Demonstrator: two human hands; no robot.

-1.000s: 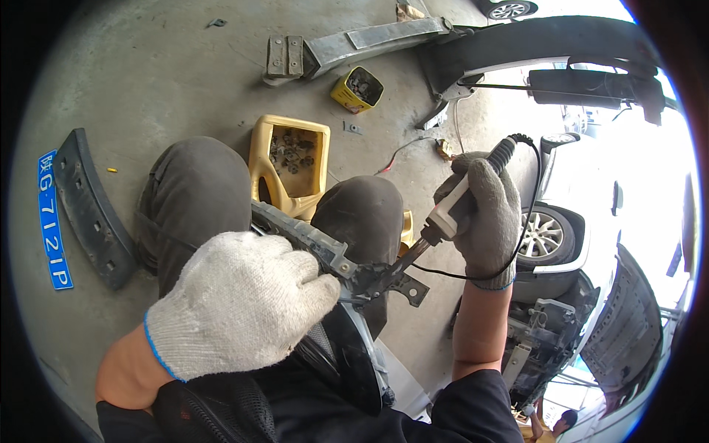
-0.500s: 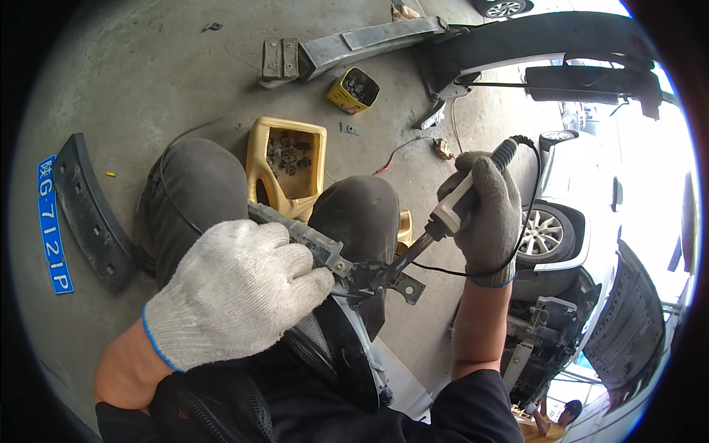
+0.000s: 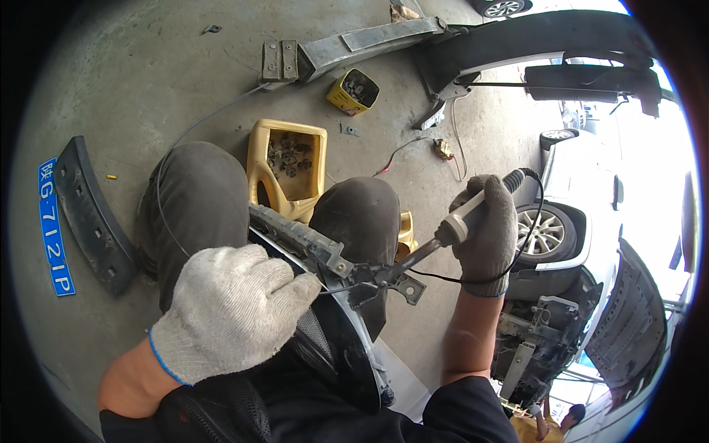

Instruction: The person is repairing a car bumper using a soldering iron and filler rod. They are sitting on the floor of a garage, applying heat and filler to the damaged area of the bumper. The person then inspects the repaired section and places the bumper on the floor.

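Gripping a metal-shafted tool, right hand (knit-gloved), left hand pinching a thin curved rod

We find the fisheye view set on the wearer's head, facing steeply down, with the left hand and right hand at close range and the floor farther off beyond them.

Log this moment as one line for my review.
left hand: holds thin grey strand | right hand: grips corded tool, tip at dark plastic frame | nearby: cut-open yellow jug, yellow tub
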